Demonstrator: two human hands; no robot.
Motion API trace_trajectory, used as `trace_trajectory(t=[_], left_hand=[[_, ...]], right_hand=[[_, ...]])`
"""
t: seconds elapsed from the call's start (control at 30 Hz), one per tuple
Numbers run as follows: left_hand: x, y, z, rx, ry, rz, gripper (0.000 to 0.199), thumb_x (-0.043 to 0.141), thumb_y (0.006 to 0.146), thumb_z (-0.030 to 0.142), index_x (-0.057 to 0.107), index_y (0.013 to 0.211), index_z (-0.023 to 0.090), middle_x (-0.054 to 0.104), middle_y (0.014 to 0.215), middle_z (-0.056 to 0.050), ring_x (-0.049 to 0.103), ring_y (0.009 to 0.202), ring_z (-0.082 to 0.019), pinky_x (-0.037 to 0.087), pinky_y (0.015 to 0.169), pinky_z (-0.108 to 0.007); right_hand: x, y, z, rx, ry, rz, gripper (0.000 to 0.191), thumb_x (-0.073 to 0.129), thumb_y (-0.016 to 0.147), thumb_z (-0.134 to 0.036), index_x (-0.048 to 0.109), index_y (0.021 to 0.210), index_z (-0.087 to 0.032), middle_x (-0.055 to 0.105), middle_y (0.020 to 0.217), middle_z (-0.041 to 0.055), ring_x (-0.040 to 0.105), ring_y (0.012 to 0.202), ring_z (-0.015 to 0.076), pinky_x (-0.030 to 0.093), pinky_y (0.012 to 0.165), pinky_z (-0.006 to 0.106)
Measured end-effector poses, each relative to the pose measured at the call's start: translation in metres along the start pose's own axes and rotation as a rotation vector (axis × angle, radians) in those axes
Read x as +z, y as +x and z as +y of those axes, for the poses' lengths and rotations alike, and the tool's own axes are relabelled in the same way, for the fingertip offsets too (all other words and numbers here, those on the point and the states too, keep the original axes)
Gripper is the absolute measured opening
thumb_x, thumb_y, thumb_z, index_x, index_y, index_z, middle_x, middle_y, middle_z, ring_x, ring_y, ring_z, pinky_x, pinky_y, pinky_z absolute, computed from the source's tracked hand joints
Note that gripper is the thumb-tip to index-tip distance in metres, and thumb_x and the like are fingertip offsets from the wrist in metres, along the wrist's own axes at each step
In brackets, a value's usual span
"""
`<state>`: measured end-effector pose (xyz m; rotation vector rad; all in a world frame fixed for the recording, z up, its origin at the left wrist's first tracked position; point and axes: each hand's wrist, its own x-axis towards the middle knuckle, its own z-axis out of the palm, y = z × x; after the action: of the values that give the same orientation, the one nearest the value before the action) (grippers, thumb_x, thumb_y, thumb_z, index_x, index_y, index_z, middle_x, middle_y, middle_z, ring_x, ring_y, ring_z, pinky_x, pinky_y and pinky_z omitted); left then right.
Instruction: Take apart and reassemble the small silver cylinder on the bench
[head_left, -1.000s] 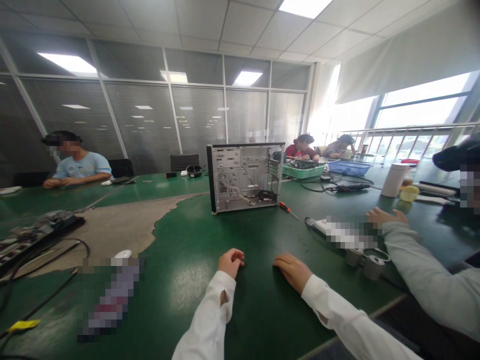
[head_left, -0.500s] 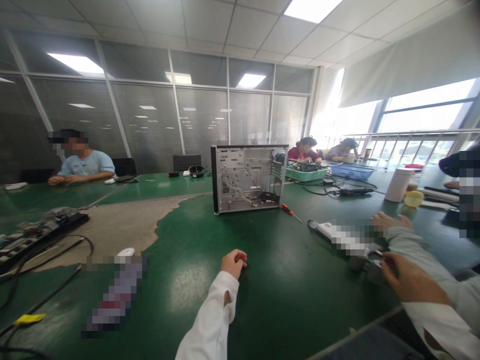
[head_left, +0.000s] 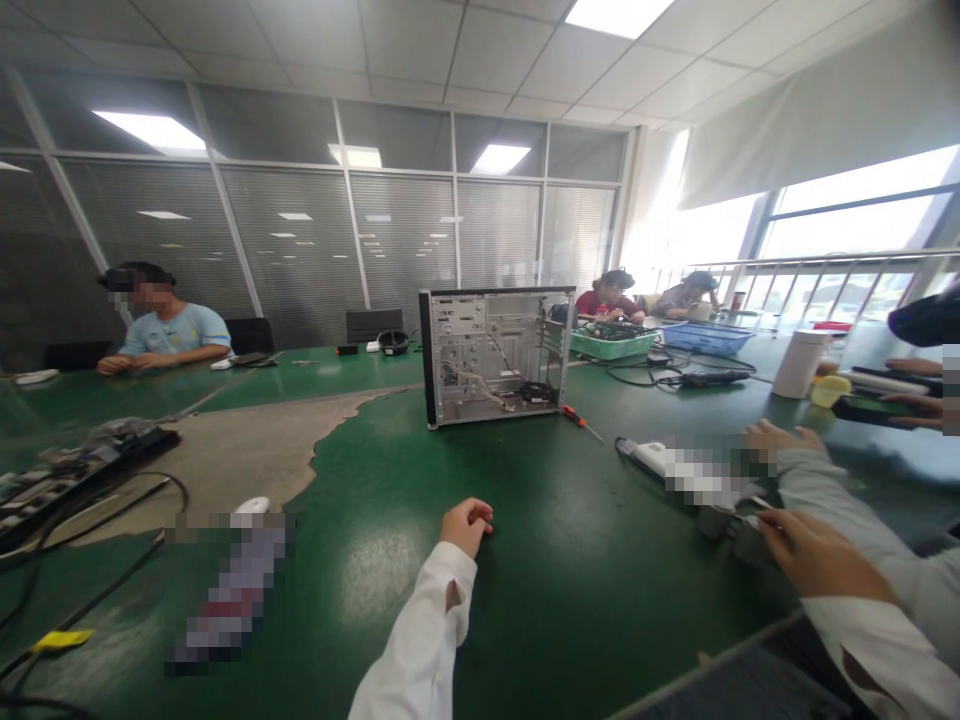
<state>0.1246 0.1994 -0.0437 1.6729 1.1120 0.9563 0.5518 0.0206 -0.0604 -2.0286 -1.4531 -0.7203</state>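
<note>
My left hand (head_left: 466, 526) rests on the green table with its fingers curled in, and nothing shows in it. In front of it stands an open computer case (head_left: 499, 360), upright, with loose cables inside. A screwdriver (head_left: 583, 423) with a red and black handle lies by the case's right corner. At the right, my right hand (head_left: 829, 558) has its fingers closed at a small grey object (head_left: 750, 543) whose kind I cannot make out. Beyond it lies a long white item (head_left: 686, 470), partly blurred out.
A co-worker's hand (head_left: 784, 440) in a grey sleeve lies just beyond my right hand. Behind are a white bottle (head_left: 801, 364), a green basket (head_left: 615, 346) and a blue basket (head_left: 706, 342). Left are a circuit board (head_left: 82, 465), black cables and a white mouse (head_left: 251, 508).
My hands have hardly moved. At the right edge, a co-worker's hands now show more, with a dark flat object by them. The view has shifted very slightly.
</note>
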Motion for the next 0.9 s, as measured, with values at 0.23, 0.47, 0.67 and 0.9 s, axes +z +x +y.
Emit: trace_trajectory(t=[0.23, 0.47, 0.67, 0.9], left_hand=[[0.001, 0.001, -0.002, 0.01, 0.003, 0.0, 0.025, 0.039, 0.056, -0.002, 0.056, 0.066, 0.014, 0.06, 0.063, 0.0, 0.057, 0.051, -0.008, 0.045, 0.056, -0.021], [0.0, 0.001, -0.003, 0.026, 0.005, -0.013, 0.025, 0.039, 0.056, -0.001, 0.056, 0.067, 0.014, 0.06, 0.063, 0.0, 0.057, 0.052, -0.009, 0.045, 0.058, -0.022], [-0.001, 0.0, -0.002, 0.012, -0.007, -0.008, 0.026, 0.039, 0.056, -0.002, 0.056, 0.067, 0.014, 0.06, 0.063, 0.0, 0.057, 0.052, -0.008, 0.044, 0.058, -0.021], [-0.001, 0.001, -0.002, -0.001, -0.022, 0.006, 0.026, 0.039, 0.056, -0.003, 0.056, 0.066, 0.014, 0.06, 0.062, 0.001, 0.056, 0.05, -0.008, 0.044, 0.056, -0.02]], right_hand=[[-0.003, -0.001, -0.008, -0.015, -0.059, 0.029, 0.021, 0.04, 0.069, -0.034, 0.054, 0.072, -0.02, 0.058, 0.089, 0.0139, 0.054, 0.079, 0.0278, 0.041, 0.073, 0.039], [-0.004, 0.017, -0.025, -0.055, -0.159, -0.018, 0.039, 0.04, 0.07, -0.039, 0.053, 0.1, -0.018, 0.057, 0.098, 0.0128, 0.054, 0.084, 0.0278, 0.042, 0.066, 0.04], [0.013, 0.049, -0.019, 0.07, -0.192, -0.464, 0.039, 0.048, 0.063, -0.042, 0.058, 0.097, -0.025, 0.062, 0.09, 0.0134, 0.057, 0.075, 0.032, 0.039, 0.058, 0.045], [0.012, 0.061, -0.022, -0.015, -0.128, -0.616, 0.033, 0.048, 0.066, -0.038, 0.059, 0.094, -0.022, 0.064, 0.082, 0.0117, 0.058, 0.08, 0.0303, 0.039, 0.071, 0.041]])
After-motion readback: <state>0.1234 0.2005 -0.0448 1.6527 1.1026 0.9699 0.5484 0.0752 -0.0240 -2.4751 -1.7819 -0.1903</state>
